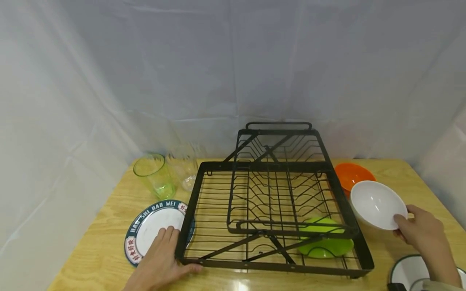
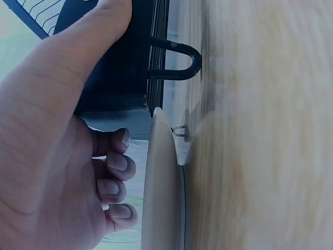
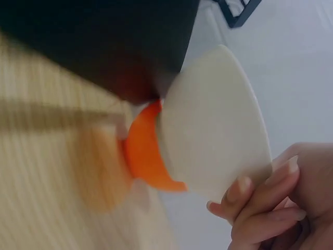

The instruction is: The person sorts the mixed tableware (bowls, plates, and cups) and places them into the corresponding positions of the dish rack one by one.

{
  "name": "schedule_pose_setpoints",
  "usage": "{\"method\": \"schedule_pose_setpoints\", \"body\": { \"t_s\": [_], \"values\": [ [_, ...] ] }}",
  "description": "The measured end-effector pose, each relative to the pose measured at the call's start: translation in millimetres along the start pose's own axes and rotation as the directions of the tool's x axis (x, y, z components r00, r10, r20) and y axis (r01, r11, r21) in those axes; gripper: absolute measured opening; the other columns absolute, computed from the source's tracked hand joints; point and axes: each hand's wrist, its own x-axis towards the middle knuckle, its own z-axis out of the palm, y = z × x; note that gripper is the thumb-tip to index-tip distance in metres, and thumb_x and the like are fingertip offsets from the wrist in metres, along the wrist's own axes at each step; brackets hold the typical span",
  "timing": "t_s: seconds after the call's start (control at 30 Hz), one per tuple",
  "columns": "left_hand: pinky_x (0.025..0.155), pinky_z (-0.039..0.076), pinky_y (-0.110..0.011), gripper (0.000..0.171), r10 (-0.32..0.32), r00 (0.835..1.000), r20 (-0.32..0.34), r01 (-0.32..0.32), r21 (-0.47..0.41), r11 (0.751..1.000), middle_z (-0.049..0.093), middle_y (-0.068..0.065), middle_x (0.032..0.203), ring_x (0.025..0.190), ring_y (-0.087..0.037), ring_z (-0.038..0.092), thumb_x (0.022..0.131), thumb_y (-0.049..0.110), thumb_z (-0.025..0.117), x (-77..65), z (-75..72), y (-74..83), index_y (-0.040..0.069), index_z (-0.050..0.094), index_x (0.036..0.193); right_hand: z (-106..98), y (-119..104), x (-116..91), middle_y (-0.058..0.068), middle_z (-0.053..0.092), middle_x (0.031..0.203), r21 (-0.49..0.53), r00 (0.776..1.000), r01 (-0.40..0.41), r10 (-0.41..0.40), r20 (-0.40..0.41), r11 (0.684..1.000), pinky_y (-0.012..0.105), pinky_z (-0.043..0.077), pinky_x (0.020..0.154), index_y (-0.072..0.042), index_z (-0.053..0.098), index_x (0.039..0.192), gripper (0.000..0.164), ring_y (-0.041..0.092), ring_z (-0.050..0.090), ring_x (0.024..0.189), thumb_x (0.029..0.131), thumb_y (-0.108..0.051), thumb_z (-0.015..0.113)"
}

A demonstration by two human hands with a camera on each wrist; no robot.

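A black two-tier wire dish rack (image 1: 269,265) stands on the wooden table. My left hand (image 1: 158,256) grips its front left corner, thumb along the front bar and fingers at the left side, over a white plate with a dark lettered rim (image 1: 135,223). To the right of the rack, my right hand (image 1: 424,230) pinches the rim of a white bowl (image 1: 376,204). That bowl is tilted, and in the right wrist view an orange bowl (image 3: 143,153) shows behind it. A bright green dish (image 1: 324,247) lies in the rack's lower right part, seen through the wires.
At the back left are a green-tinted glass (image 1: 154,178) and a clear glass (image 1: 185,173). White dishes with dark rims (image 1: 409,270) sit at the front right, partly hidden by the right forearm. A pale cloth backdrop (image 1: 204,72) hangs behind the table.
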Motion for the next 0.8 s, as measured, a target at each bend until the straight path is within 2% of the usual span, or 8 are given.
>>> {"method": "schedule_pose_setpoints", "body": {
  "t_s": [0.1,0.3,0.4,0.47,0.6,0.67,0.8],
  "values": [
    [0.1,0.04,-0.051,0.112,0.004,1.0,-0.008,-0.004,0.003,1.0,0.053,-0.021,0.113,0.105,-0.035,0.05,0.06,0.085,0.063,-0.3,0.6,-0.2,-0.008,0.05,0.122,0.3,-8.8,-5.1,0.005,0.063,0.062,0.029,1.0,0.008,-0.008,-0.01,1.0,0.028,0.046,0.047,0.022,0.035,0.125,0.05,0.017,0.059,0.054,0.095,-0.016,0.046],
    [0.1,0.041,-0.05,0.111,0.013,1.0,-0.017,-0.013,0.007,1.0,0.053,-0.02,0.112,0.104,-0.035,0.05,0.059,0.085,0.063,-0.9,1.1,-0.9,-0.007,0.051,0.12,4.5,-24.0,-17.3,0.015,0.065,0.067,0.055,0.995,0.029,-0.024,-0.097,0.998,0.029,0.049,0.045,0.021,0.037,0.126,0.05,0.019,0.061,0.054,0.094,-0.016,0.044],
    [0.098,0.042,-0.049,0.11,0.016,1.0,-0.018,-0.015,0.011,1.0,0.053,-0.019,0.11,0.101,-0.033,0.05,0.059,0.085,0.063,-0.3,-0.1,-1.4,-0.007,0.051,0.119,10.4,-30.3,-22.6,0.019,0.065,0.071,0.082,0.991,0.082,-0.072,-0.116,0.993,0.029,0.049,0.044,0.019,0.039,0.126,0.047,0.021,0.061,0.055,0.095,-0.017,0.045],
    [0.097,0.043,-0.048,0.109,0.013,1.0,-0.016,-0.013,0.011,1.0,0.053,-0.017,0.108,0.099,-0.031,0.05,0.059,0.085,0.063,-0.6,-0.6,-1.4,-0.006,0.052,0.119,16.1,-35.9,-25.4,0.017,0.064,0.07,0.09,0.983,0.148,-0.136,-0.122,0.985,0.028,0.048,0.043,0.017,0.041,0.125,0.044,0.021,0.06,0.054,0.096,-0.017,0.046],
    [0.091,0.046,-0.046,0.106,0.02,0.999,-0.03,-0.02,0.013,1.0,0.052,-0.012,0.102,0.094,-0.027,0.048,0.058,0.085,0.063,-2.2,0.4,-0.3,-0.004,0.052,0.115,26.6,-47.0,-27.2,0.011,0.062,0.064,0.078,0.94,0.313,-0.298,-0.164,0.946,0.027,0.043,0.039,0.012,0.044,0.12,0.036,0.017,0.054,0.048,0.098,-0.015,0.048],
    [0.089,0.047,-0.045,0.106,0.028,0.999,-0.037,-0.027,0.017,0.999,0.051,-0.011,0.1,0.093,-0.027,0.048,0.059,0.085,0.063,-2.7,1.2,0.2,-0.004,0.053,0.114,29.7,-51.5,-25.5,0.014,0.062,0.065,0.053,0.911,0.383,-0.367,-0.189,0.922,0.026,0.042,0.038,0.012,0.043,0.117,0.032,0.016,0.052,0.047,0.097,-0.012,0.049],
    [0.089,0.047,-0.045,0.108,0.024,0.999,-0.041,-0.023,0.021,1.0,0.052,-0.013,0.103,0.094,-0.027,0.048,0.059,0.085,0.063,-2.2,1.0,0.8,-0.005,0.052,0.117,36.4,-58.3,-21.7,0.015,0.06,0.067,-0.023,0.856,0.471,-0.463,-0.231,0.882,0.025,0.039,0.039,0.008,0.041,0.108,0.024,0.017,0.051,0.05,0.094,-0.006,0.053]
  ]
}}
